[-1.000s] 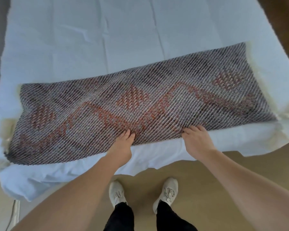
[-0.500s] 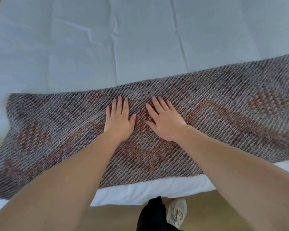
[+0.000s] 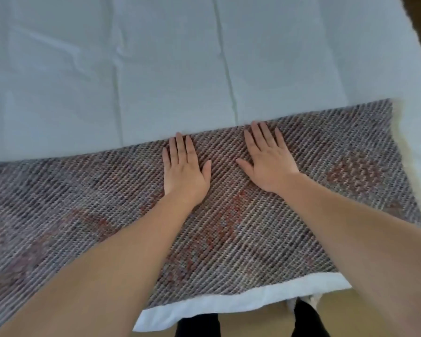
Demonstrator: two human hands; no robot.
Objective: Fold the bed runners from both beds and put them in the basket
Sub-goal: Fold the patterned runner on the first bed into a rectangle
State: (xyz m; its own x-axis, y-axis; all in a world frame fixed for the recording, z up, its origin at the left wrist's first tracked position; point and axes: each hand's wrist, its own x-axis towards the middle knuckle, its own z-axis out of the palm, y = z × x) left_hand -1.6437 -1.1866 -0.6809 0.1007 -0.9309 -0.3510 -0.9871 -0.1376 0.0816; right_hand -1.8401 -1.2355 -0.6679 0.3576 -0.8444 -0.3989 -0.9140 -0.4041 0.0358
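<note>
The bed runner [image 3: 253,239] lies flat across the near end of the bed [image 3: 131,69], its long sides following the bed's near edge, and it sits under both our hands. Our left hand [image 3: 184,171] and right hand [image 3: 269,161] rest palm-down on its grey-and-red weave, side by side, near each other but apart. Both hands are flat and grip nothing: fingers straight and close together, thumbs spread inward toward each other. The fingertips of each reach the runner's far long side, where the weave meets the white sheet. Our forearms stretch forward over the runner from the bed's near edge.

The runner's right end, trimmed with a cream edging [image 3: 402,152], stops just short of the bed's right edge; its left end runs out of view. A narrow strip of white sheet shows between the runner and the bed's near edge. Beyond the runner the creased sheet lies open up to the top of the view. Below the near edge we see tan floor [image 3: 260,322] and dark trouser legs [image 3: 197,325].
</note>
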